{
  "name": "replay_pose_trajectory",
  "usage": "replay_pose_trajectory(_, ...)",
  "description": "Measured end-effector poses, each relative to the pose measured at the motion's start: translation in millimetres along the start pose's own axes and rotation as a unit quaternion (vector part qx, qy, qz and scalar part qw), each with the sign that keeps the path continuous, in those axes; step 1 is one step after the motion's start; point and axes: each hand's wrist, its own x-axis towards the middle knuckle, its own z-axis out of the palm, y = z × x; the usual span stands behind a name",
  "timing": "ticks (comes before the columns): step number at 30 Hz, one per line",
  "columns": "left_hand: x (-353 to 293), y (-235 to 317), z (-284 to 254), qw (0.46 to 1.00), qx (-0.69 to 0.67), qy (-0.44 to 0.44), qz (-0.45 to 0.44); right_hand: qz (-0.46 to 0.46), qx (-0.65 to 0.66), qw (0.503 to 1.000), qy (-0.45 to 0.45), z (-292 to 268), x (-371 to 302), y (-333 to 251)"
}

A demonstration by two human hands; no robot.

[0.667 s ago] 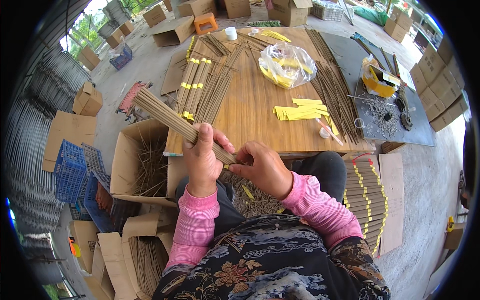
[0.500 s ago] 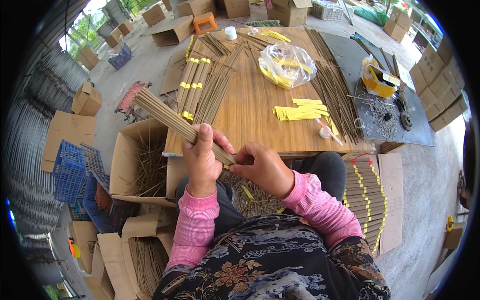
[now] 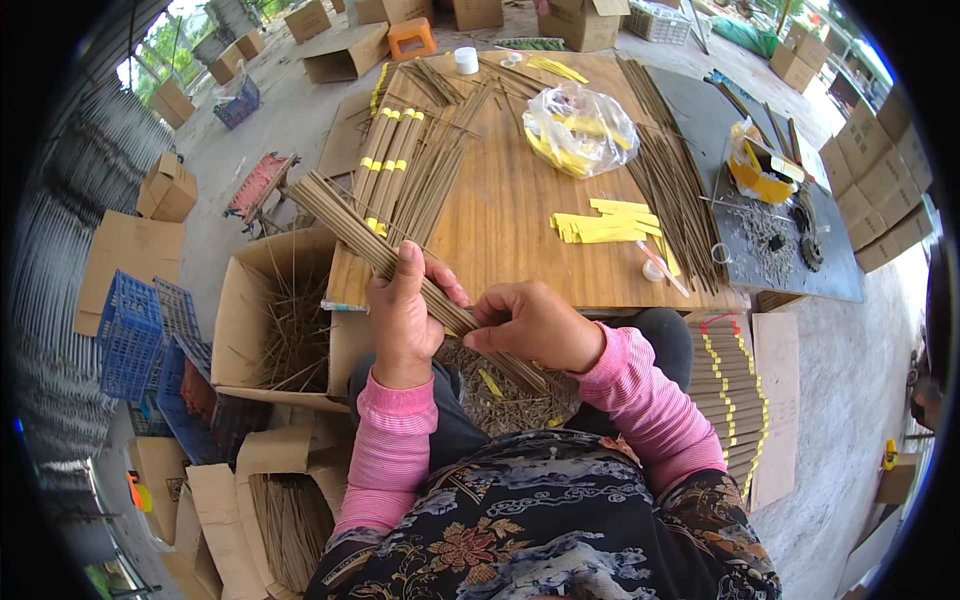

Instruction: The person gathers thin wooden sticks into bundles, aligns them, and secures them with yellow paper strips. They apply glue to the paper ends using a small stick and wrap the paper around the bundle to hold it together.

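Head view: the left hand [image 3: 403, 318] is closed round a bundle [image 3: 370, 245] of thin brown sticks, its grip clamped on the middle of it. The bundle is held over the desk's near left corner, slanting from beyond the desk's left edge down toward the lap. The right hand [image 3: 535, 325] sits just beside the left, fingertips pinched together on the bundle's lower part, close to the desk's [image 3: 500, 220] near edge.

On the desk, near the left edge, lie sticks with yellow bands [image 3: 392, 160] and loose sticks [image 3: 440, 165] beside them. A clear bag [image 3: 580, 128] with yellow contents sits toward the far edge. Yellow strips [image 3: 605, 222] lie near the right part of the near edge, with a long row of sticks [image 3: 672, 180] along the right side. A grey sheet [image 3: 770, 230] at the right edge bears a yellow box [image 3: 758, 170].

Below the left edge, an open carton [image 3: 275, 320] on the floor holds stray sticks. A blue crate [image 3: 130, 335] stands further left. Banded bundles [image 3: 730, 400] lie to the person's right.
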Motion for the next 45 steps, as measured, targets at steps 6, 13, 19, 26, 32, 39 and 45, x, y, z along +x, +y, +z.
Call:
replay_pose_trajectory(6,19.6,12.4,-31.7,0.995,-0.083,0.054,-0.011,0.030,-0.052,0.996,-0.061,-13.4,-6.5,-1.4)
replay_pose_trajectory(13,39.6,36.1,-78.7,0.982,-0.092,0.157,0.045,0.084,-0.043,0.991,-0.096,-47.8,-26.4,19.5)
replay_pose_trajectory(19,43.8,43.3,-105.7,0.979,-0.141,0.135,0.057,0.174,0.029,0.983,0.042,-48.5,42.0,61.3)
replay_pose_trajectory(26,48.1,41.9,-114.9,0.977,-0.173,0.113,0.058,0.176,-0.037,0.976,0.120,-39.6,174.3,129.1)
replay_pose_trajectory(32,48.0,39.7,-133.7,0.971,-0.195,0.127,0.064,0.026,-0.337,0.922,0.187,-5.2,208.7,103.5)
replay_pose_trajectory(39,47.1,34.8,-132.0,0.976,-0.180,0.113,0.042,0.016,-0.486,0.873,0.038,72.0,241.7,44.5)
replay_pose_trajectory(45,46.0,35.0,-131.3,0.976,-0.175,0.131,0.021,0.022,-0.440,0.896,0.057,78.0,266.1,60.1)
